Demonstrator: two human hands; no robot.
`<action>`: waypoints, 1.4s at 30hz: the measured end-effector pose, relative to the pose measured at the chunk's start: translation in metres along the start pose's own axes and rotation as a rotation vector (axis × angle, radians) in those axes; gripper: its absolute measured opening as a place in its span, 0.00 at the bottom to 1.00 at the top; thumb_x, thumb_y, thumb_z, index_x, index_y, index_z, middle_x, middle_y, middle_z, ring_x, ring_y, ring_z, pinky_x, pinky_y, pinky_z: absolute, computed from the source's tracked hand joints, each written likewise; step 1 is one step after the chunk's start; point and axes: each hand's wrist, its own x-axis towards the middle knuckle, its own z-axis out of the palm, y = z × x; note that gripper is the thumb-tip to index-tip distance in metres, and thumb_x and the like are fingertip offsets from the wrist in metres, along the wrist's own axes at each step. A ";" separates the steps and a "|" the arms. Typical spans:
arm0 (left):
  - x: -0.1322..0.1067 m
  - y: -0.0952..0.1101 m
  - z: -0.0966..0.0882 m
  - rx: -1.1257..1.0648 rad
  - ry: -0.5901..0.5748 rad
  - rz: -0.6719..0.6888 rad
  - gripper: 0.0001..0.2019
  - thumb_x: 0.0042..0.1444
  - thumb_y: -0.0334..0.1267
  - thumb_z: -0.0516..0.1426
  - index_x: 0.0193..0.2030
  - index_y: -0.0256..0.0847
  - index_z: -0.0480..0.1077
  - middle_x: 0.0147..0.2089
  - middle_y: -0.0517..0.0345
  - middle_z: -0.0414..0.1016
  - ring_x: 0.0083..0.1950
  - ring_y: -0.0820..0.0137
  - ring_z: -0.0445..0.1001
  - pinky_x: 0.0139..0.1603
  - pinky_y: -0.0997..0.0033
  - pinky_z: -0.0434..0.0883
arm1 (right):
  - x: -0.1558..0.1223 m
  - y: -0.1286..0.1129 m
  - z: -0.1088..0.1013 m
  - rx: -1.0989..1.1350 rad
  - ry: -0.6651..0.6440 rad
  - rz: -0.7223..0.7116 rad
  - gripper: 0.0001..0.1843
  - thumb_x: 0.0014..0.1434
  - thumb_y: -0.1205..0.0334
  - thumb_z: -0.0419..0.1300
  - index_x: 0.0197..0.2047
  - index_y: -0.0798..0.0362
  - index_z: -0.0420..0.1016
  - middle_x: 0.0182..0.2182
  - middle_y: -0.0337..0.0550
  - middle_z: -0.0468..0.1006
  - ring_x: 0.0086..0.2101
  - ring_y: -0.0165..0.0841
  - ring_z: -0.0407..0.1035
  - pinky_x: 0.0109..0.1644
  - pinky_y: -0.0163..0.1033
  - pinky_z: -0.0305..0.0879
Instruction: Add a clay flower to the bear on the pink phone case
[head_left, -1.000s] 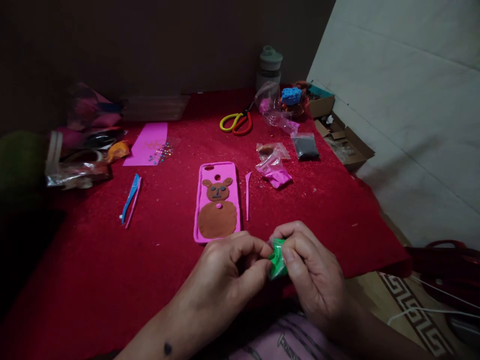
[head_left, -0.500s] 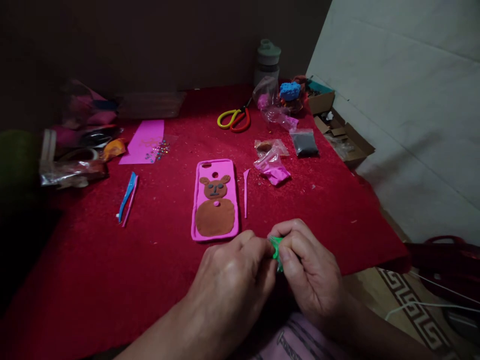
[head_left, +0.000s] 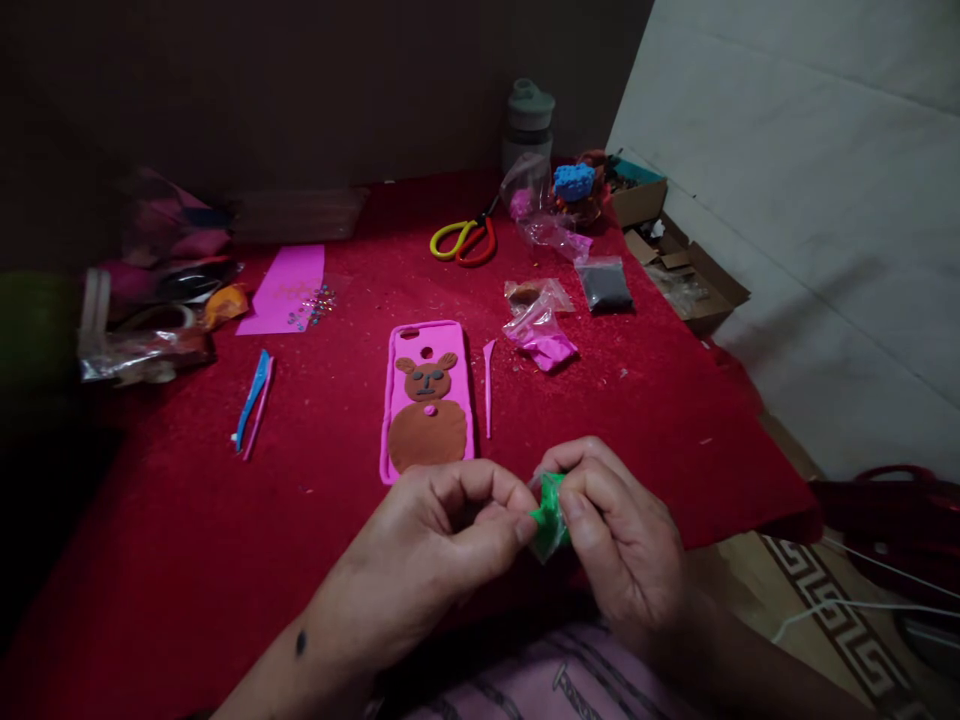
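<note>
My right hand (head_left: 626, 535) grips a small clear bag of green clay (head_left: 553, 505) near the table's front edge. My left hand (head_left: 457, 530) pinches a bit of the green clay between thumb and forefinger at the bag's left side. Just beyond my left hand lies a pink phone case (head_left: 458, 375) with a brown clay bear (head_left: 427, 435) on it; its lower edge is partly hidden by the hand. A thin pink modelling tool (head_left: 488, 385) rests right of the case.
Beyond are bags of pink clay (head_left: 547, 345) and dark clay (head_left: 604, 285), scissors (head_left: 472, 240) and a bottle (head_left: 529, 115). To the left lie blue and pink tools (head_left: 253, 400), a pink sheet (head_left: 277, 290) with beads (head_left: 319, 303), and bagged supplies (head_left: 150, 345). Cardboard boxes (head_left: 712, 290) stand at right.
My left hand has turned and drawn slightly left, its thumb and forefinger now showing at the green clay. More of the green bag is visible. My right hand stays nearly in place.
</note>
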 end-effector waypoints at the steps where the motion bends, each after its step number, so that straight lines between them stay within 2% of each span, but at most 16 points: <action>1: 0.000 0.000 0.001 0.011 0.007 0.002 0.07 0.54 0.38 0.60 0.28 0.37 0.71 0.25 0.64 0.65 0.25 0.80 0.58 0.25 0.80 0.57 | 0.000 0.000 0.000 0.004 0.000 0.003 0.11 0.65 0.72 0.46 0.33 0.54 0.64 0.35 0.44 0.69 0.38 0.33 0.67 0.39 0.39 0.63; 6: -0.002 0.000 0.006 0.190 0.074 0.025 0.06 0.55 0.39 0.58 0.33 0.38 0.72 0.26 0.64 0.66 0.25 0.78 0.59 0.25 0.78 0.58 | 0.000 -0.001 0.001 0.009 -0.001 0.002 0.11 0.65 0.72 0.46 0.34 0.54 0.65 0.34 0.44 0.69 0.39 0.33 0.66 0.40 0.39 0.63; 10: -0.005 -0.002 0.008 0.558 0.176 0.259 0.04 0.55 0.32 0.56 0.32 0.39 0.72 0.24 0.66 0.65 0.24 0.77 0.62 0.25 0.78 0.60 | 0.002 0.000 0.001 0.015 0.004 -0.015 0.11 0.66 0.72 0.46 0.34 0.54 0.65 0.33 0.44 0.69 0.38 0.33 0.66 0.41 0.39 0.63; 13: -0.005 -0.006 0.009 0.845 0.253 0.450 0.03 0.56 0.30 0.57 0.34 0.39 0.72 0.27 0.64 0.70 0.26 0.77 0.67 0.27 0.78 0.63 | 0.002 0.000 0.001 0.011 0.009 -0.021 0.10 0.66 0.72 0.46 0.34 0.54 0.63 0.34 0.44 0.70 0.38 0.32 0.65 0.41 0.38 0.62; 15: -0.004 -0.009 0.010 0.962 0.294 0.551 0.03 0.57 0.29 0.57 0.35 0.39 0.72 0.29 0.63 0.73 0.27 0.76 0.71 0.28 0.79 0.65 | 0.002 -0.001 0.001 0.000 0.012 -0.024 0.10 0.65 0.73 0.46 0.34 0.54 0.63 0.33 0.44 0.69 0.38 0.32 0.65 0.41 0.38 0.62; 17: -0.003 -0.012 0.010 1.030 0.320 0.608 0.02 0.57 0.29 0.58 0.35 0.39 0.71 0.29 0.63 0.74 0.26 0.76 0.72 0.27 0.78 0.65 | 0.002 -0.001 0.002 -0.009 0.009 -0.028 0.10 0.65 0.73 0.46 0.34 0.55 0.64 0.33 0.44 0.69 0.38 0.32 0.65 0.42 0.38 0.62; 20: 0.000 -0.014 0.011 1.059 0.286 0.600 0.02 0.58 0.30 0.57 0.34 0.39 0.71 0.27 0.63 0.73 0.26 0.76 0.71 0.26 0.78 0.64 | 0.002 -0.002 0.001 -0.016 -0.002 -0.030 0.11 0.65 0.74 0.46 0.34 0.55 0.64 0.33 0.45 0.69 0.38 0.32 0.65 0.41 0.39 0.62; 23: 0.004 -0.014 0.012 1.016 0.279 0.552 0.04 0.57 0.31 0.56 0.31 0.39 0.70 0.25 0.64 0.69 0.24 0.76 0.66 0.24 0.77 0.61 | 0.001 -0.001 0.001 -0.022 -0.004 -0.034 0.10 0.64 0.74 0.46 0.34 0.56 0.65 0.33 0.45 0.69 0.38 0.33 0.65 0.42 0.39 0.62; 25: 0.005 -0.013 0.013 0.893 0.277 0.480 0.06 0.56 0.31 0.55 0.28 0.39 0.69 0.23 0.65 0.64 0.23 0.77 0.62 0.23 0.78 0.58 | 0.000 0.000 0.001 -0.017 0.001 -0.035 0.10 0.64 0.74 0.46 0.34 0.55 0.65 0.33 0.44 0.69 0.38 0.32 0.64 0.42 0.38 0.62; 27: 0.004 -0.011 0.012 0.643 0.219 0.339 0.06 0.55 0.32 0.55 0.26 0.39 0.67 0.22 0.66 0.60 0.22 0.78 0.57 0.22 0.78 0.56 | -0.001 0.001 0.001 0.005 0.009 -0.025 0.10 0.64 0.73 0.46 0.33 0.55 0.64 0.33 0.43 0.68 0.38 0.32 0.64 0.42 0.38 0.62; 30: -0.003 -0.007 0.007 0.178 0.051 0.091 0.08 0.53 0.38 0.57 0.25 0.39 0.65 0.21 0.66 0.56 0.22 0.78 0.51 0.21 0.78 0.52 | -0.001 0.001 0.000 0.031 0.010 0.012 0.11 0.65 0.72 0.46 0.33 0.55 0.64 0.34 0.43 0.69 0.38 0.30 0.65 0.42 0.36 0.62; 32: -0.008 -0.004 0.003 -0.043 -0.007 0.013 0.10 0.49 0.41 0.61 0.24 0.39 0.66 0.19 0.68 0.53 0.20 0.80 0.48 0.20 0.78 0.48 | -0.001 0.000 -0.001 0.028 0.007 0.029 0.11 0.66 0.72 0.46 0.33 0.55 0.64 0.35 0.44 0.69 0.38 0.30 0.65 0.42 0.37 0.62; 33: -0.010 -0.004 0.001 -0.107 0.002 0.001 0.11 0.48 0.41 0.62 0.24 0.39 0.67 0.18 0.68 0.53 0.19 0.80 0.47 0.19 0.78 0.46 | -0.001 0.000 -0.001 0.029 0.001 0.037 0.11 0.66 0.72 0.46 0.33 0.55 0.64 0.35 0.44 0.69 0.38 0.31 0.65 0.43 0.37 0.62; 36: -0.011 -0.002 -0.002 -0.159 0.049 -0.017 0.10 0.48 0.42 0.64 0.27 0.38 0.71 0.16 0.68 0.55 0.17 0.81 0.47 0.18 0.79 0.44 | -0.001 -0.001 0.000 0.044 -0.006 0.052 0.11 0.66 0.72 0.46 0.33 0.55 0.64 0.35 0.44 0.69 0.40 0.32 0.65 0.44 0.38 0.62; 39: -0.008 0.001 -0.001 -0.104 0.039 -0.016 0.10 0.50 0.42 0.64 0.31 0.37 0.75 0.19 0.63 0.63 0.20 0.79 0.56 0.20 0.79 0.53 | -0.001 -0.001 0.000 0.055 0.013 0.049 0.11 0.66 0.72 0.46 0.34 0.55 0.65 0.36 0.44 0.70 0.39 0.32 0.66 0.44 0.38 0.62; 42: -0.006 0.003 0.001 -0.048 0.059 0.038 0.08 0.52 0.41 0.64 0.32 0.37 0.76 0.25 0.58 0.70 0.26 0.74 0.66 0.26 0.76 0.63 | 0.000 -0.002 0.000 0.056 0.030 0.045 0.12 0.67 0.71 0.46 0.34 0.55 0.66 0.37 0.45 0.71 0.39 0.32 0.67 0.44 0.39 0.62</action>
